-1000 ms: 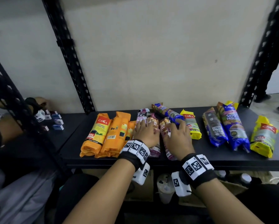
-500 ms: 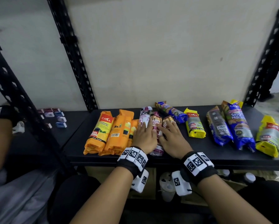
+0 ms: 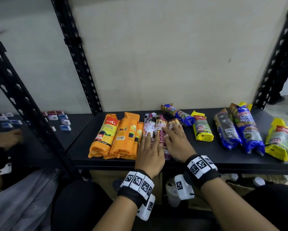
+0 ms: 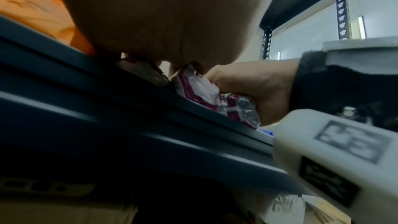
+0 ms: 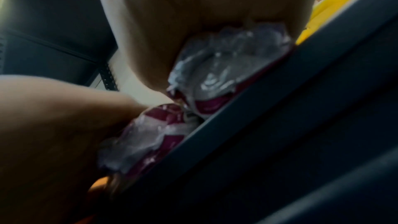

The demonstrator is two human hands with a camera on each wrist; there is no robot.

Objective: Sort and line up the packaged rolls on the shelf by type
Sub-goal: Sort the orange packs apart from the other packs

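Observation:
Three maroon-and-white drawstring-bag rolls [image 3: 160, 129] lie side by side at the middle of the black shelf [image 3: 206, 161]. My left hand [image 3: 150, 147] lies flat on the leftmost one, fingers straight. My right hand [image 3: 175, 139] presses flat on the other two with fingers spread. To their left are three orange packs [image 3: 123, 135]. A blue roll [image 3: 177, 113] lies slanted behind. To the right are a yellow pack [image 3: 202, 129], two blue packs [image 3: 236, 129] and another yellow pack [image 3: 279, 139]. The wrist views show crinkled roll ends [image 4: 193, 89] [image 5: 226, 67] under my palms at the shelf edge.
Black perforated uprights [image 3: 76, 52] [image 3: 278, 52] frame the bay. The neighbouring shelf at left holds several small boxes [image 3: 63, 120], and another person's hand [image 3: 4, 139] is there. Jars and cartons [image 3: 173, 189] sit below the shelf.
Both hands have slid back toward the front edge and flattened out. The maroon rolls now lie closer together and parallel.

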